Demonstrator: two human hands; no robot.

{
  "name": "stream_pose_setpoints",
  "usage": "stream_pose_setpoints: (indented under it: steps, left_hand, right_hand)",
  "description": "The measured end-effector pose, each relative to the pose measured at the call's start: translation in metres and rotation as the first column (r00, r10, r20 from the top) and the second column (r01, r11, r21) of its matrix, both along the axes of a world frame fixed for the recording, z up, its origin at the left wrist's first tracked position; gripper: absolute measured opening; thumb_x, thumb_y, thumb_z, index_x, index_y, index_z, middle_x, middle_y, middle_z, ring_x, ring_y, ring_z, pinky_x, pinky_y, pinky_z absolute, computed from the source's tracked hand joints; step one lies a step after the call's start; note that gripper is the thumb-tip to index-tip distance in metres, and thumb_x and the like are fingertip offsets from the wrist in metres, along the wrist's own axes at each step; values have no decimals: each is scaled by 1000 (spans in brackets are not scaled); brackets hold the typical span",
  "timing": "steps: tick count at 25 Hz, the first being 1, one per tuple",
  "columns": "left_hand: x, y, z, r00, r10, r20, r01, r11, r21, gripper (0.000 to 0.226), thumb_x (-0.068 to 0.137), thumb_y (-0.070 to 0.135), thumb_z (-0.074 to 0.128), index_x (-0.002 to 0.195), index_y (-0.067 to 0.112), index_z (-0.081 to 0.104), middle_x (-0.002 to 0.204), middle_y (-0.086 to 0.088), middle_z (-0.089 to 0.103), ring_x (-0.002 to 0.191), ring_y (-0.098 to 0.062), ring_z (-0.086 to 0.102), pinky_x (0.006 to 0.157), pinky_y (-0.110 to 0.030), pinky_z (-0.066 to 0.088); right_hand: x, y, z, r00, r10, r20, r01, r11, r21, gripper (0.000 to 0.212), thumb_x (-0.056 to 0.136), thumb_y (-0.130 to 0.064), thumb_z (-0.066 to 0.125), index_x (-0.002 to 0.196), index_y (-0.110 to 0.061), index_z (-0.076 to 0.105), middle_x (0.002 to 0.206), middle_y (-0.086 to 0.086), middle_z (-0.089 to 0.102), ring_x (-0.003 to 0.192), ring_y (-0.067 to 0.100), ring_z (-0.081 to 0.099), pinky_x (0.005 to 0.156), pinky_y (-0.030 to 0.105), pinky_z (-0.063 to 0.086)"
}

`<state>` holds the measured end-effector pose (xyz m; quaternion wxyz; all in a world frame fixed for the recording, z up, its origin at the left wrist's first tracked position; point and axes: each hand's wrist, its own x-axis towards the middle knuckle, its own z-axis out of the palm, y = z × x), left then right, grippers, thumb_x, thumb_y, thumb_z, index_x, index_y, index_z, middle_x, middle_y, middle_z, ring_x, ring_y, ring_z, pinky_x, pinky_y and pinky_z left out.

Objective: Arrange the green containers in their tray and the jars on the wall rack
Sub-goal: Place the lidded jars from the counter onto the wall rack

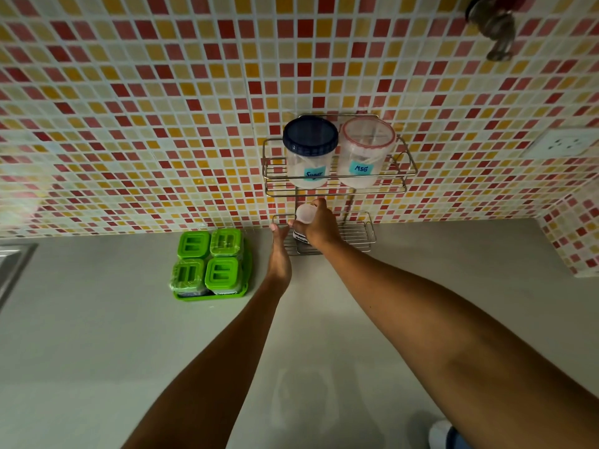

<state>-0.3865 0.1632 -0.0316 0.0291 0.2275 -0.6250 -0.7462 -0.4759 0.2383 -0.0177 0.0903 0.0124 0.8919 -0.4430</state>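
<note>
- Head view: both bare arms reached up from the bottom edge toward the wire wall rack fixed to the mosaic-tiled wall.
- The right hand was closed around a small white-lidded jar, holding it at the left part of the rack's lower shelf; whether the jar's base rested on the wires could not be told.
- The left hand lay at nine o'clock of that jar, fingers stretched out and loose, its fingertips at the shelf's left front corner, gripping nothing.
- On the upper shelf, at twelve o'clock of the hands, stood two clear jars side by side: a blue-lidded jar labelled "Sugar" on the left and a red-rimmed jar labelled "MSG" on the right.
- At nine o'clock of the left hand, on the pale countertop, four green containers sat two by two in their green tray, lids up.
- A white wall socket sat at three o'clock of the rack.
</note>
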Motion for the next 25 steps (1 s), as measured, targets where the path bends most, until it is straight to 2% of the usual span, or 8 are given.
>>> stream_pose_setpoints:
  steps: [5, 8, 10, 12, 15, 19, 23, 25]
  left_hand:
    - [8, 3, 8, 999, 29, -38, -32, 997, -68, 73, 97, 63, 10, 151, 21, 35, 157, -4, 39, 147, -19, 30, 115, -35, 17]
    - [29, 20, 20, 997, 24, -75, -35, 990, -138, 91, 84, 78, 18, 152, 20, 34, 158, -3, 38, 147, -16, 31, 119, -35, 19]
    - [51, 46, 24, 995, -38, -88, 27, 992, -127, 91, 82, 78, 21, 152, 22, 34, 158, -1, 38, 146, -17, 32, 120, -38, 21]
    - [75, 76, 23, 986, -150, -77, 140, 983, -116, 80, 90, 72, 20, 150, 23, 38, 156, -1, 41, 145, -17, 35, 120, -44, 24]
    - [111, 127, 18, 951, -306, -43, 302, 950, -83, 73, 94, 65, 19, 146, 20, 44, 153, -1, 45, 141, -16, 40, 120, -44, 26]
    - [162, 193, 2, 877, -480, 27, 480, 877, 1, 60, 100, 51, 25, 142, 17, 50, 147, 1, 52, 136, -14, 46, 119, -41, 29]
    - [201, 230, -19, 806, -587, 70, 586, 809, 31, 52, 103, 45, 28, 139, 18, 53, 142, 4, 55, 132, -11, 48, 116, -35, 31]
    - [215, 242, -29, 770, -630, 102, 628, 776, 50, 51, 103, 44, 29, 139, 18, 53, 142, 5, 54, 133, -11, 48, 114, -31, 32]
  right_hand:
    - [10, 10, 9, 999, 16, -29, -16, 1000, -17, 82, 75, -36, 82, 140, -15, 36, 139, 14, 51, 126, 34, 52, 101, 45, 49]
    - [36, 34, 23, 995, 9, -96, -17, 996, -85, 73, 80, -35, 78, 139, -15, 39, 139, 12, 52, 124, 29, 54, 92, 30, 49]
    - [66, 61, 35, 987, -3, -159, -18, 991, -131, 61, 84, -35, 74, 134, -17, 46, 139, 7, 55, 125, 22, 53, 90, 20, 42]
    - [99, 93, 43, 978, -45, -203, 10, 985, -172, 50, 87, -39, 69, 130, -20, 51, 137, 1, 57, 124, 13, 51, 90, 13, 38]
    - [153, 153, 52, 957, -154, -244, 108, 976, -188, 38, 90, -40, 64, 123, -22, 58, 131, -4, 62, 119, 5, 52, 96, 19, 42]
    - [241, 241, 44, 854, -404, -329, 359, 914, -190, 26, 93, -31, 62, 113, -15, 65, 117, -2, 69, 110, 5, 61, 96, 14, 45]
    - [315, 289, 17, 852, -485, -197, 471, 875, -114, 34, 89, -34, 68, 119, -19, 64, 123, -5, 65, 115, 7, 56, 103, 25, 44]
    - [345, 303, 3, 882, -466, -66, 458, 882, -111, 54, 82, -40, 75, 130, -25, 55, 133, -10, 56, 121, 4, 48, 103, 18, 38]
